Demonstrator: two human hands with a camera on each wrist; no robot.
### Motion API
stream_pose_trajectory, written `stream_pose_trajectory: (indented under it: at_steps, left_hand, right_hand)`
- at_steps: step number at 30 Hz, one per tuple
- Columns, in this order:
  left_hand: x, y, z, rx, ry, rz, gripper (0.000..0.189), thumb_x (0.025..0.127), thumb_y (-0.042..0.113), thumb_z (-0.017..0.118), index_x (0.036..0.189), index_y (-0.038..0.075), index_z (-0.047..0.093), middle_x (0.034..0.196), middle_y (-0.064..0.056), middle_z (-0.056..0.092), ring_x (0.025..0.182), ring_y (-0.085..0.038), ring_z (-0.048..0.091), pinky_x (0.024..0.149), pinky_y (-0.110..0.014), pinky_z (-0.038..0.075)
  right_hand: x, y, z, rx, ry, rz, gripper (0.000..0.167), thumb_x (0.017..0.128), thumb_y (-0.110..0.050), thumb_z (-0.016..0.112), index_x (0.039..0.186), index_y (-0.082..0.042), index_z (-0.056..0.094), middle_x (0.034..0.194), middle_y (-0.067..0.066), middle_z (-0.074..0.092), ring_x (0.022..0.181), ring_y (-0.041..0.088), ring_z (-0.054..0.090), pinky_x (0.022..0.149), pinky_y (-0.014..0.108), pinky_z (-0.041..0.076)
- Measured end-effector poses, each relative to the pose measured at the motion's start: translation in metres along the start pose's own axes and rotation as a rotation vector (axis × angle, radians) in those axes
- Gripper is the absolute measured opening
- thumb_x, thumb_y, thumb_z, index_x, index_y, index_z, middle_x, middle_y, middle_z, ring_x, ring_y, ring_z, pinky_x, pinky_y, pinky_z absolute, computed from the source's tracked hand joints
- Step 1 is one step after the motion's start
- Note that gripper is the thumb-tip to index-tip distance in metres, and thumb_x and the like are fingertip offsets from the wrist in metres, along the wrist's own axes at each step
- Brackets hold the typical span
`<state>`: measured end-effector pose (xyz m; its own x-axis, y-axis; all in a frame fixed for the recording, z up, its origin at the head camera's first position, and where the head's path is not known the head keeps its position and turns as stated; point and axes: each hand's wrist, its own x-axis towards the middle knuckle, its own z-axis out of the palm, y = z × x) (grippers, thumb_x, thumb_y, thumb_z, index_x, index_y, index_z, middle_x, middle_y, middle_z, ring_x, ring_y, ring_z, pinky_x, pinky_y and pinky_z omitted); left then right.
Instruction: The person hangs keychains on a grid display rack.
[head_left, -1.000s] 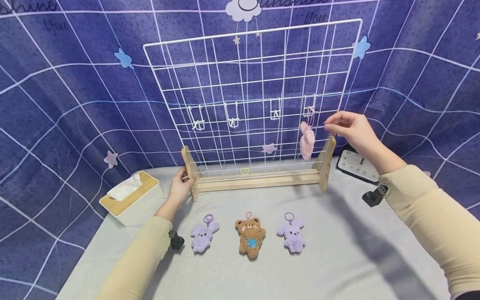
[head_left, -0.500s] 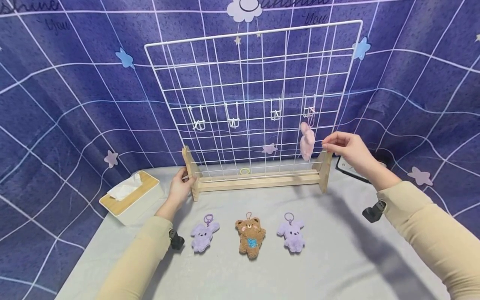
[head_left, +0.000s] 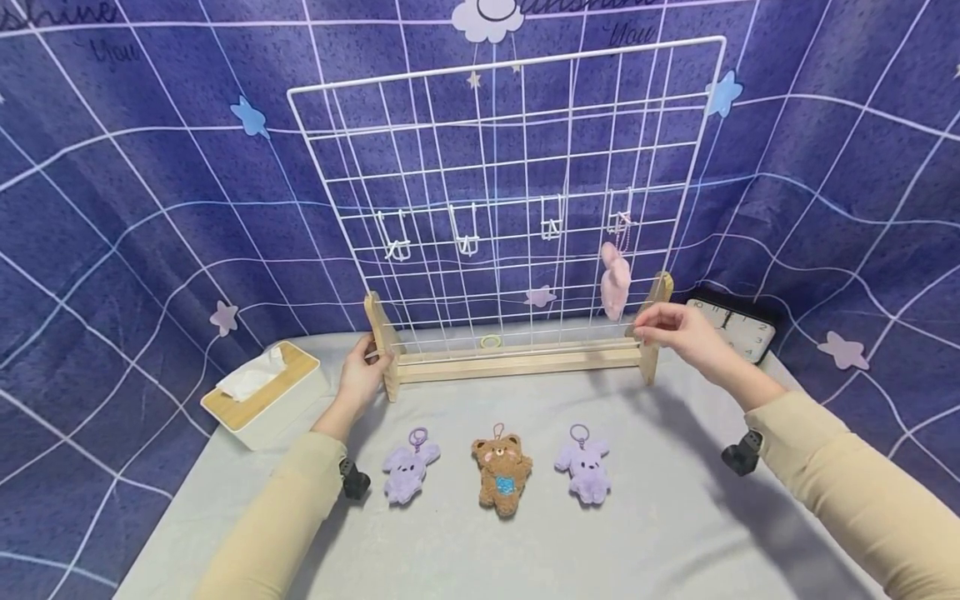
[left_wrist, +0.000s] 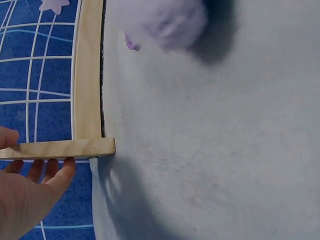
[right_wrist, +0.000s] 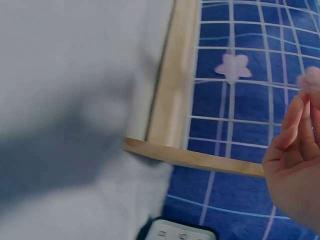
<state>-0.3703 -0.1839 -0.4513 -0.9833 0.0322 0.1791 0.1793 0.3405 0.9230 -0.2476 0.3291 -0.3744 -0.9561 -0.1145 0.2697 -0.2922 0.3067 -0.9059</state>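
My left hand (head_left: 362,371) grips the left wooden upright (left_wrist: 60,148) of a display stand, thumb on one face and fingers on the other. The stand carries a white wire grid (head_left: 525,167) with several white hooks (head_left: 467,242) on it. From the rightmost hook hangs a pink plush keychain (head_left: 615,287), turned side-on. Just below and right of it, my right hand (head_left: 678,333) is in the air in front of the right upright (head_left: 662,292), fingers loosely bent and holding nothing. In the right wrist view, its fingertips overlap a bit of the pink plush (right_wrist: 311,80).
In a row before the stand lie a purple plush keychain (head_left: 407,475), a brown bear keychain (head_left: 501,475) and another purple plush keychain (head_left: 585,473). A tissue box (head_left: 262,396) stands at left, a clock (head_left: 738,329) at right. A patterned blue curtain (head_left: 187,208) hangs behind.
My right hand has come down, from beside the grid's right edge to below the pink plush, uncovering more of the clock. The left hand keeps its grip on the upright.
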Motion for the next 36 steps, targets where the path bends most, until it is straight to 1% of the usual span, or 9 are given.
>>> stream_pose_trajectory:
  at_steps: [3,8,12,15,20,23,26,32,36]
  left_hand:
    - [-0.001,0.001,0.000,0.004,-0.002,-0.001,0.052,0.102,0.004,0.056,0.150,-0.006,0.040,0.139,-0.031,0.052,0.127,-0.041,0.054,0.108,-0.047,0.049]
    - [-0.002,0.001,-0.001,-0.003,0.000,-0.001,0.051,0.102,0.004,0.055,0.150,-0.006,0.040,0.139,-0.032,0.053,0.127,-0.041,0.054,0.108,-0.048,0.048]
    - [-0.002,0.001,-0.001,-0.002,0.000,-0.001,0.051,0.102,0.003,0.055,0.150,-0.006,0.040,0.139,-0.032,0.052,0.128,-0.042,0.053,0.109,-0.048,0.047]
    - [-0.002,0.002,-0.001,0.002,-0.001,0.000,0.052,0.102,0.003,0.054,0.151,-0.006,0.039,0.140,-0.032,0.051,0.128,-0.042,0.053,0.109,-0.048,0.047]
    - [-0.001,0.003,-0.001,-0.013,-0.008,0.002,0.051,0.102,0.001,0.054,0.150,-0.006,0.039,0.141,-0.032,0.051,0.129,-0.042,0.053,0.109,-0.048,0.047]
    - [-0.002,0.004,-0.001,-0.012,-0.012,0.000,0.051,0.102,0.001,0.054,0.150,-0.006,0.039,0.142,-0.031,0.051,0.129,-0.041,0.052,0.109,-0.048,0.047]
    - [-0.002,0.005,-0.002,-0.003,-0.010,0.003,0.052,0.102,0.002,0.054,0.151,-0.006,0.039,0.142,-0.031,0.051,0.128,-0.041,0.053,0.109,-0.049,0.047]
    - [-0.002,0.005,-0.003,-0.004,-0.007,0.007,0.051,0.101,0.002,0.055,0.150,-0.005,0.041,0.141,-0.030,0.052,0.128,-0.041,0.053,0.109,-0.048,0.048]
    - [-0.002,0.004,-0.002,-0.012,-0.009,0.005,0.050,0.101,0.002,0.056,0.149,-0.005,0.042,0.140,-0.030,0.053,0.127,-0.041,0.054,0.108,-0.048,0.048]
  right_hand:
    - [-0.005,0.010,0.006,-0.017,-0.061,0.045,0.018,0.095,-0.002,0.069,0.108,0.009,0.066,0.089,-0.001,0.071,0.080,0.011,0.065,0.075,0.024,0.056]
    - [-0.012,0.027,0.019,-0.074,-0.163,0.068,0.018,0.094,-0.006,0.071,0.108,0.004,0.067,0.091,0.006,0.071,0.079,0.017,0.065,0.068,0.027,0.057]
    - [-0.015,0.040,0.028,-0.085,-0.246,0.060,0.016,0.093,-0.006,0.071,0.109,0.000,0.070,0.099,0.017,0.071,0.089,0.024,0.067,0.077,0.028,0.059]
    - [-0.017,0.048,0.033,-0.081,-0.298,0.048,0.020,0.094,-0.005,0.070,0.112,0.004,0.069,0.105,0.024,0.070,0.095,0.029,0.068,0.084,0.028,0.058]
    - [-0.020,0.056,0.044,-0.049,-0.369,0.062,0.028,0.094,-0.003,0.069,0.117,0.013,0.064,0.109,0.028,0.068,0.096,0.039,0.067,0.084,0.034,0.060]
    - [-0.021,0.058,0.052,-0.047,-0.406,0.072,0.028,0.094,-0.002,0.068,0.117,0.014,0.064,0.110,0.030,0.068,0.095,0.039,0.067,0.084,0.034,0.060]
    - [-0.020,0.060,0.059,-0.058,-0.431,0.072,0.025,0.093,0.000,0.069,0.114,0.013,0.067,0.110,0.030,0.068,0.095,0.037,0.068,0.083,0.029,0.059]
    - [-0.019,0.066,0.072,-0.074,-0.478,0.029,0.024,0.088,0.004,0.072,0.111,0.013,0.068,0.107,0.026,0.071,0.095,0.028,0.071,0.085,0.023,0.058]
    - [-0.020,0.068,0.080,-0.109,-0.508,0.001,0.026,0.087,0.003,0.074,0.110,0.013,0.069,0.106,0.024,0.072,0.095,0.029,0.071,0.086,0.024,0.058]
